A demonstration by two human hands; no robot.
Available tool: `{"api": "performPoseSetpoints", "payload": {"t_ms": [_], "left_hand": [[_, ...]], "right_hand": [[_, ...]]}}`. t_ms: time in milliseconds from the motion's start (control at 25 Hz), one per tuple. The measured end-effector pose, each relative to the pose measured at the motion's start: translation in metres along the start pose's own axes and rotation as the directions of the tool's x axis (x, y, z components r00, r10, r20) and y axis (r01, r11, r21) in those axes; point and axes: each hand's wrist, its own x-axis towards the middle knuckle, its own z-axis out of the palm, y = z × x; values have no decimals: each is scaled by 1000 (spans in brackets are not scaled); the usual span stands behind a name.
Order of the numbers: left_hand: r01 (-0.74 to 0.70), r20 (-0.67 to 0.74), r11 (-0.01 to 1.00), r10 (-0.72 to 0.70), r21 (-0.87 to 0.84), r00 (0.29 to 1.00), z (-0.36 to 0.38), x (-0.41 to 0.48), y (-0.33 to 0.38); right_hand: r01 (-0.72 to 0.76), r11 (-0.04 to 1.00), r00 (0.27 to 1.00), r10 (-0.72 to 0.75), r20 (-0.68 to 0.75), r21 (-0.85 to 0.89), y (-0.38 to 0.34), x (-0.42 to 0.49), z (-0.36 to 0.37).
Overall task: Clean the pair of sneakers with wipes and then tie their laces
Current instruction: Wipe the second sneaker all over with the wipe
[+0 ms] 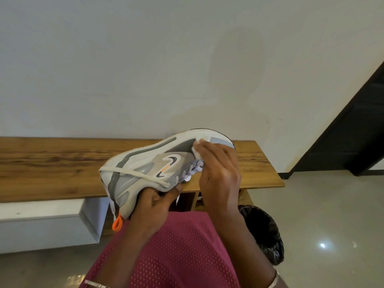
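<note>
A long wooden worktop (52, 163) with a strong brown grain runs along a plain white wall. Under its left part sits a white box-like unit (41, 215) with flat, smooth faces.

I hold the sneaker (145, 161) in the air over the front edge of the worktop. It is turned on its side, heel low on the left and toe higher on the right, with the thick white foam sole facing the wall. The upper is grey and beige with darker grey strips. A loose cream lace (133, 173) lies across the heel, and an orange loop (117, 224) hangs from the back.

My left hand (153, 206) grips the sneaker by its collar from below, fingers (158, 195) curled at the opening and the thumb pressed on the rim. It hides the inside of the shoe.

Below is my dark red mesh garment (182, 256), dotted with small holes.

My right hand (220, 173) covers the forefoot. Its fingers (209, 149) are bent close together over a crumpled white wipe (196, 151), pressing it to the side near the toe.

Further right, below the worktop's end, stands a bin (264, 231) lined with a glossy black bag, on a pale shiny floor (332, 215). A black frame (353, 132) slants up the far right.
</note>
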Motion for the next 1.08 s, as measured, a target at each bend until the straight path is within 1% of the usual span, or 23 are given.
{"api": "performPoseSetpoints", "payload": {"t_ms": [80,160,200,360,440,520,560,600,720,800,840,880,920,1000,1080], "left_hand": [[-34,63,999,37,-42,997,-3,-1,0],[-29,142,988,50,-151,989,0,-5,4],[-32,151,983,60,-182,987,1,-6,5],[-42,13,983,46,-180,999,-2,2,7],[-28,-27,975,23,-221,999,-5,7,5],[-29,-72,948,7,-316,997,-6,10,6],[-21,-73,925,-8,-380,997,-5,11,5],[1,-41,890,-22,-456,999,-4,12,6],[105,94,734,-56,-671,994,-3,13,12],[130,105,654,-77,-746,991,-2,12,15],[127,98,637,-81,-760,992,-1,12,14],[115,90,644,-72,-756,993,2,10,14],[98,76,668,-62,-738,995,5,9,14],[46,18,727,-46,-685,999,10,5,14],[5,-44,779,-41,-627,998,12,2,17]], "right_hand": [[-60,997,997,57,-59,-45,14,10,-6],[-133,987,986,123,-111,-91,26,18,-11],[-155,983,983,144,-112,-94,29,18,-12],[-161,982,984,152,-96,-98,20,2,-9],[-132,988,989,126,-77,-79,14,-3,-7],[-79,995,996,77,-43,-57,9,-6,-6],[-54,997,998,52,-27,-54,9,-6,-5],[-38,998,999,37,-18,-55,8,-5,-3],[-15,998,1000,14,-13,-64,5,-7,1],[26,998,1000,-26,7,-50,0,-11,4],[51,998,999,-51,12,-43,-1,-9,3],[58,997,998,-58,3,-47,1,-5,2],[34,997,999,-35,-23,-67,5,2,0],[-96,988,992,86,-88,-118,21,18,-9],[-231,965,971,222,-83,-121,33,25,-16]]}}
